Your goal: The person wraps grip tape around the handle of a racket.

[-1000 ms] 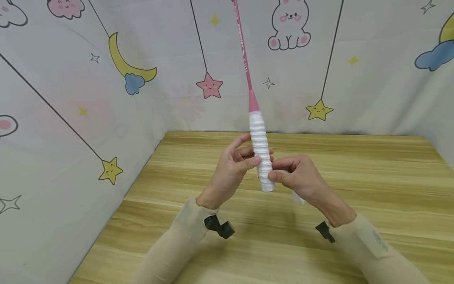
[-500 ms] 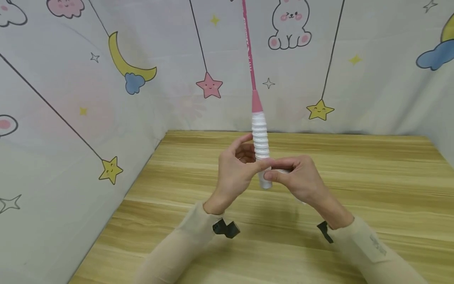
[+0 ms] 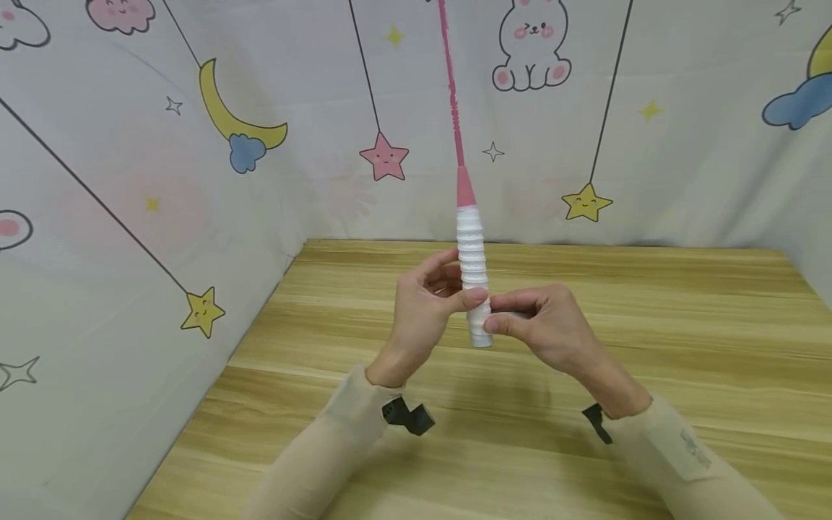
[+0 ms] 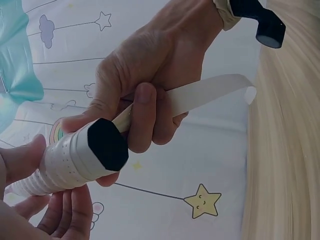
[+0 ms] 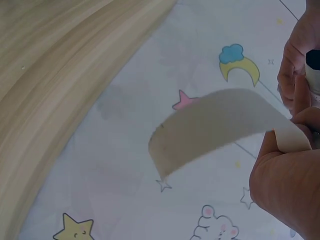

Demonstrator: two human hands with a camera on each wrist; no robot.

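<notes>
In the head view a badminton racket stands nearly upright, its pink shaft (image 3: 451, 94) running out of the top of the picture. White ridged grip tape (image 3: 472, 249) covers its handle, with smoother wraps near the bottom. My left hand (image 3: 419, 310) holds the handle, thumb across the front and fingers behind. Close to the handle's lower end, my right hand (image 3: 552, 328) pinches the tape against it. From the right hand's fingers a loose tape strip (image 4: 210, 93) trails and curls, broad in the right wrist view too. The left wrist view shows the handle's black butt end (image 4: 108, 145).
Below the hands lies a wood-grain table (image 3: 507, 448). A pale cloth backdrop (image 3: 312, 94) with printed stars, moons and animals surrounds its back and sides. Small black camera mounts (image 3: 408, 417) sit at both sleeved wrists.
The racket has turned about its length, its shaft lettering no longer facing the same way. My left thumb reached toward the right fingers, then drew back onto the handle. The right hand stays nearly in place.
</notes>
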